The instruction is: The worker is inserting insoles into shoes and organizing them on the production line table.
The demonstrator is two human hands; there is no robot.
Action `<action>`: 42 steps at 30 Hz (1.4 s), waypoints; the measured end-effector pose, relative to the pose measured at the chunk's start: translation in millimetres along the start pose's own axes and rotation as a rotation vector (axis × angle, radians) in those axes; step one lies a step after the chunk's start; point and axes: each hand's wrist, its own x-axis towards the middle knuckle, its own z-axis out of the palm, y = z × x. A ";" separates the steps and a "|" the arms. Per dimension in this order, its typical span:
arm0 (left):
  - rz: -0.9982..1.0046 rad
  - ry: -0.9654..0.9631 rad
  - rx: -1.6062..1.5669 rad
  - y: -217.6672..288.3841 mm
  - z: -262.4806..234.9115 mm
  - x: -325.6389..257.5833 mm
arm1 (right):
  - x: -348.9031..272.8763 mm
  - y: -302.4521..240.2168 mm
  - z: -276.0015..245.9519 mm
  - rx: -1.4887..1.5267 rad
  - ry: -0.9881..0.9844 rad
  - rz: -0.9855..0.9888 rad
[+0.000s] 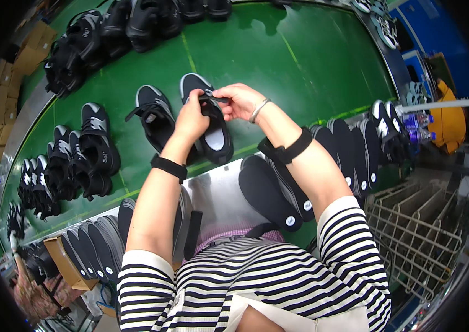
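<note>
Both hands up over the green belt (301,61), working one black shoe (212,124). The shoe lies on the belt just past the steel tabletop (218,193), toe toward me, opening up.

Left hand (190,119): grip closed on the shoe's collar, fingers curled over its near edge. Right hand (237,100): grip narrow, thumb and fingertips pinching a black lace or tongue tab (215,98) at the shoe's far end. The two hands nearly touch above the shoe. Black bands on both wrists, a thin bracelet on the right.

A second black shoe (154,116) sits just left of mine, laces loose. More pairs (74,160) stand in a cluster farther left, others along the belt's far edge.

Black insoles (267,191) lie on the tabletop under my right forearm; more stand in a row (350,149) to the right, and another stack (93,243) low left. A wire rack (417,232) stands at my right side.
</note>
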 end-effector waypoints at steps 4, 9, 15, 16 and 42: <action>-0.248 -0.058 -0.424 -23.8 -7.0 5.3 | -49.0 8.0 -8.0 -0.365 0.173 -0.102; -0.070 -0.009 -0.249 -9.4 -7.4 -2.8 | -142.8 89.3 -63.0 -1.203 0.716 -0.465; 0.163 0.080 0.041 4.3 -13.8 -10.4 | -194.7 155.3 -30.1 -1.695 0.938 -0.111; 0.186 0.061 0.032 3.7 -13.6 -9.7 | -194.2 157.7 -29.9 -1.696 0.933 -0.124; -0.294 -0.048 -0.443 -23.7 -18.5 -4.1 | -7.0 62.1 57.2 -1.840 0.339 -0.294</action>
